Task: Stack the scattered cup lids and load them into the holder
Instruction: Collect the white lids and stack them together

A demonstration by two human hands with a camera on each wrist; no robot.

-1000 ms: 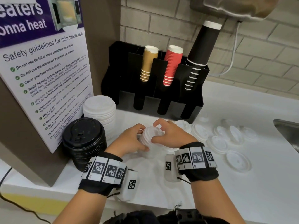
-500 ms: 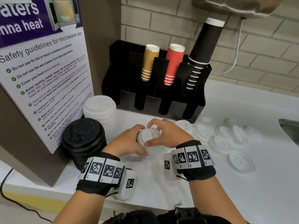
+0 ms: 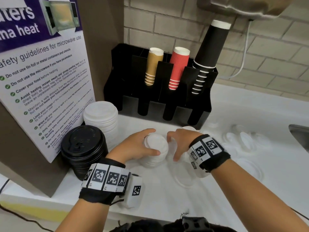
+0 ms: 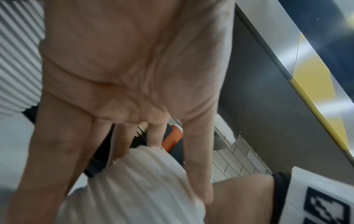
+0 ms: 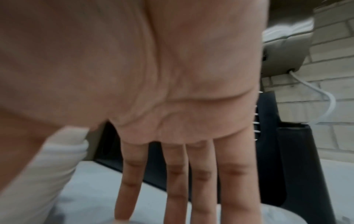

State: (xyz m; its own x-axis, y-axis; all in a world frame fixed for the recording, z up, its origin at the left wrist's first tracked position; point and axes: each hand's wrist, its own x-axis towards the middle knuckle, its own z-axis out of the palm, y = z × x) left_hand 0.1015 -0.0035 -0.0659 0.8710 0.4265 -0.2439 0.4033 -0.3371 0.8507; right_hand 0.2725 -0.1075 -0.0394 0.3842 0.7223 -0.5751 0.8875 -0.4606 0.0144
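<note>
A short stack of small white lids [image 3: 157, 145] sits at the middle of the white counter [image 3: 167, 203]. My left hand [image 3: 148, 143] grips it, thumb near me and fingers on the far side; the left wrist view shows those fingers [image 4: 199, 159] curled round the ribbed stack [image 4: 134, 186]. Just right of the stack, my right hand [image 3: 173, 148] holds nothing, its fingers [image 5: 176, 181] straight and pointing down at the counter. More loose white lids [image 3: 245, 143] lie scattered to the right. The black holder [image 3: 127, 72] stands behind, against the wall.
The holder carries tan, red and black cup stacks [image 3: 178, 67]. A tall stack of larger white lids [image 3: 100, 118] and a black lid stack [image 3: 82, 148] stand left, by a microwave sign [image 3: 41, 81]. A sink edge [image 3: 299, 136] is at far right.
My right hand has let go of the small lid stack and shifted slightly right. The left hand alone holds the stack, which is now upright.
</note>
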